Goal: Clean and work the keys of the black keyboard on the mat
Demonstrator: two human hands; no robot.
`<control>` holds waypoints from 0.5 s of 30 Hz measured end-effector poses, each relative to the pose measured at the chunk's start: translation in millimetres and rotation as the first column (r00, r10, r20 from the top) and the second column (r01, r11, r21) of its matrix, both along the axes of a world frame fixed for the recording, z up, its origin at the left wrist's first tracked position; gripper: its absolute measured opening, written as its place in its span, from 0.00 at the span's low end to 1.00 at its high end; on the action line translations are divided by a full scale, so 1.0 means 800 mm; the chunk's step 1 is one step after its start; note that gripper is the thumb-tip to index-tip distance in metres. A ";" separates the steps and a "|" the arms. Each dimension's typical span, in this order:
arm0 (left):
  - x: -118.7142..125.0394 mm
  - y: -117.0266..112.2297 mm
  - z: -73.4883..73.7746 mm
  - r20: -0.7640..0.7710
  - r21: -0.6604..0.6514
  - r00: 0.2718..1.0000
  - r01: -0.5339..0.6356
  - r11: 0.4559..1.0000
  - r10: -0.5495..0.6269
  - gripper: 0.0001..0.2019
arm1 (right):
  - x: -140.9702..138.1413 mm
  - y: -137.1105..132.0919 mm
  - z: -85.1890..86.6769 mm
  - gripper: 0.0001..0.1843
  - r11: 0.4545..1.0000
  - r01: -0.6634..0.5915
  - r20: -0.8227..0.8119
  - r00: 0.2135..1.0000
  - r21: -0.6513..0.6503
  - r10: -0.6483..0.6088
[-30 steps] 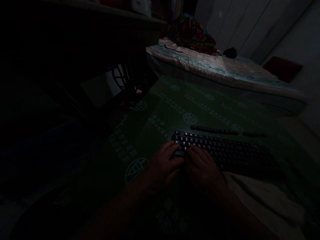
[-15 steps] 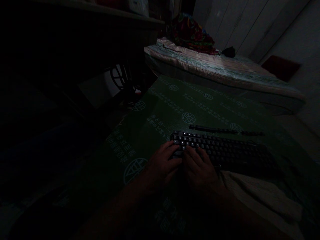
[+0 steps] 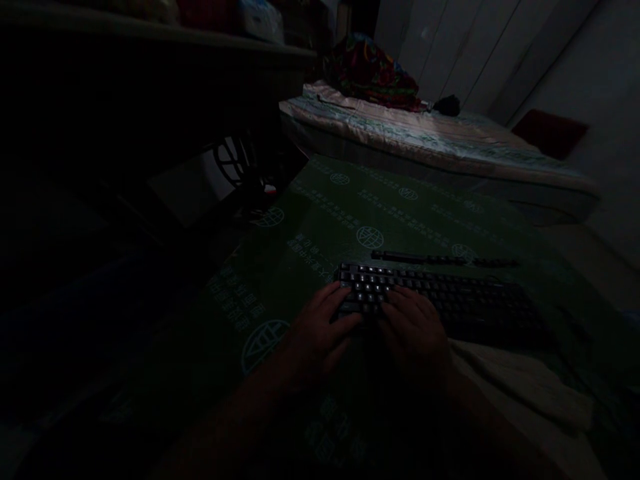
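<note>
A black keyboard (image 3: 465, 303) lies on a green printed mat (image 3: 350, 213) in a very dark room. My left hand (image 3: 315, 333) is at the keyboard's left end, fingers curled round the corner and thumb on the front edge. My right hand (image 3: 413, 330) rests beside it on the left keys, fingers stretched out flat over them. The two hands almost touch. A thin dark strip (image 3: 440, 259) lies on the mat just behind the keyboard.
A pale cloth (image 3: 520, 387) lies in front of the keyboard's right half. A low mattress (image 3: 430, 137) with a colourful bundle (image 3: 373, 70) runs along the back. Dark furniture and a wheel-like metal frame (image 3: 230, 157) stand at the left.
My right hand has slid a little to the right over the keys. My left hand stays at the keyboard's left corner. The view has shifted slightly.
</note>
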State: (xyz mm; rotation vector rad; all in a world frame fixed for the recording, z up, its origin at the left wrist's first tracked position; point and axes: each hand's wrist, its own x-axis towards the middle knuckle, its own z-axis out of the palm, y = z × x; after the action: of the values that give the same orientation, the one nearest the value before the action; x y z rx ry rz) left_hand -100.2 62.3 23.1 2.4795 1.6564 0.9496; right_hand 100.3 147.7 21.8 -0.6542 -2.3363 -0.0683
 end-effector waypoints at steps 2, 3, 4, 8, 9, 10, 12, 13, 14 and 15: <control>0.000 0.000 -0.001 -0.023 -0.016 1.000 -0.002 1.000 0.002 0.17 | 0.010 0.009 -0.002 0.09 0.999 0.028 -0.063 0.998 -0.019 -0.029; 0.000 0.001 -0.002 -0.038 -0.030 0.999 -0.007 1.000 0.005 0.17 | 0.014 0.013 -0.004 0.09 0.999 0.038 -0.094 0.995 -0.024 -0.040; 0.001 0.001 -0.003 -0.052 -0.045 0.999 -0.010 0.999 0.008 0.17 | 0.017 0.016 -0.007 0.09 0.999 0.047 -0.124 0.991 -0.026 -0.050; 0.001 0.002 -0.004 -0.081 -0.057 0.997 -0.011 0.998 0.006 0.16 | 0.023 0.022 -0.016 0.08 0.995 0.093 -0.214 0.972 -0.037 -0.099; 0.001 0.002 -0.005 -0.080 -0.049 0.997 -0.013 0.999 0.009 0.16 | 0.023 0.022 -0.017 0.08 0.994 0.100 -0.229 0.968 -0.042 -0.107; 0.001 0.002 -0.005 -0.078 -0.039 0.997 -0.016 0.999 0.013 0.16 | 0.023 0.022 -0.017 0.08 0.993 0.104 -0.241 0.964 -0.048 -0.113; 0.000 0.002 -0.006 -0.074 -0.020 0.997 -0.014 1.000 0.013 0.17 | 0.024 0.023 -0.017 0.08 0.993 0.104 -0.264 0.958 -0.054 -0.114; 0.000 0.002 -0.007 -0.074 -0.014 0.997 -0.011 1.000 0.010 0.18 | 0.024 0.024 -0.017 0.08 0.993 0.104 -0.275 0.955 -0.053 -0.115; -0.001 0.002 -0.008 -0.076 -0.013 0.997 -0.007 1.000 0.006 0.18 | 0.025 0.025 -0.017 0.08 0.993 0.105 -0.281 0.953 -0.050 -0.115; -0.001 0.002 -0.008 -0.080 -0.015 0.997 -0.004 1.000 0.003 0.18 | 0.026 0.026 -0.017 0.08 0.993 0.107 -0.285 0.951 -0.047 -0.116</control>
State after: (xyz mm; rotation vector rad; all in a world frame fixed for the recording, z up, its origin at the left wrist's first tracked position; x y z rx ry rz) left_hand -101.1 63.6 16.5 2.5375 1.6837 0.8462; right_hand 120.9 168.4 8.3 -0.7580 -2.0233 0.0122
